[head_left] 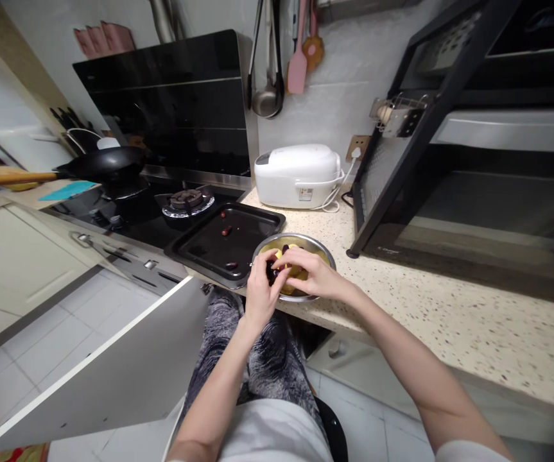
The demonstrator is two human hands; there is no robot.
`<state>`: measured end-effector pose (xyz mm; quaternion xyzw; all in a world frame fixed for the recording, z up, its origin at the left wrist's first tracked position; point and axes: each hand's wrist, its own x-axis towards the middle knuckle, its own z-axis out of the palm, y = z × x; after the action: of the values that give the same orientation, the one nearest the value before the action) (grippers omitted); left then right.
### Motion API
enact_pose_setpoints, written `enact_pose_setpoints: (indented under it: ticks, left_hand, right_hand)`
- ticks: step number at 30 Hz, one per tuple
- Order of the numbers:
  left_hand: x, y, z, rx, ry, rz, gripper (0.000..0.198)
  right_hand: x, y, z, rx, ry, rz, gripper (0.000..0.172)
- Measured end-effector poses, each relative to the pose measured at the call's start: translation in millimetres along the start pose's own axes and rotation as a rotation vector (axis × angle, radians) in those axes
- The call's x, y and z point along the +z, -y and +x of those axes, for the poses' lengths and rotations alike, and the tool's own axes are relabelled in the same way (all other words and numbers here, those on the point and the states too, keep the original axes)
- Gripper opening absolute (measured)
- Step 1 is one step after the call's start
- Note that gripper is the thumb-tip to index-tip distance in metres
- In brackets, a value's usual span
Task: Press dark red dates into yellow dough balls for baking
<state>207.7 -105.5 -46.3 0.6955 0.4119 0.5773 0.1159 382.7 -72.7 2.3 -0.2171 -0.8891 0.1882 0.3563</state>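
Both hands meet over the left part of a round metal bowl (327,251) that holds yellow pieces (300,284) and some dark ones. My left hand (261,289) is closed, with its fingers curled round a small dark purple piece (271,273). My right hand (309,273) reaches in from the right, its thumb and fingers bent together against the same piece; whether it grips anything is hidden. Left of the bowl, a black baking tray (204,240) carries several dark red pieces, one of them (231,265) near its front edge.
A white appliance (298,176) stands behind the bowl. The stove burner (186,200) and a black wok (108,163) are at the left. A large black oven (488,212) stands at the right. Below the counter, a cabinet door (127,359) hangs open on the left.
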Motion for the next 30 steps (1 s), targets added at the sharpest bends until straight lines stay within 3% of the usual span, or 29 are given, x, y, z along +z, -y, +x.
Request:
enact_pose_setpoints:
  ticks: [9, 13, 20, 25, 30]
  left_hand:
    - [-1.0, -11.8, 7.5, -0.037, 0.049, -0.089, 0.028]
    - [0.6, -13.6, 7.7, -0.029, 0.065, -0.065, 0.022]
    - [2.9, -17.7, 7.8, -0.071, 0.112, -0.038, 0.029]
    - [0.2, -18.9, 6.1, -0.106, 0.036, -0.059, 0.030]
    - [-0.4, -16.6, 0.7, -0.087, -0.040, -0.075, 0.026]
  right_hand:
    - [1.4, 1.1, 0.7, 0.016, -0.115, 0.060, 0.009]
    - [-0.5, 3.2, 0.4, 0.088, -0.105, 0.062, 0.009]
    - [-1.2, 2.6, -0.5, 0.161, -0.095, 0.099, 0.014]
    - [-18.0, 5.1, 0.3, 0.295, -0.112, 0.176, 0.016]
    - [-32.4, -0.7, -2.7, 0.329, 0.027, 0.126, 0.017]
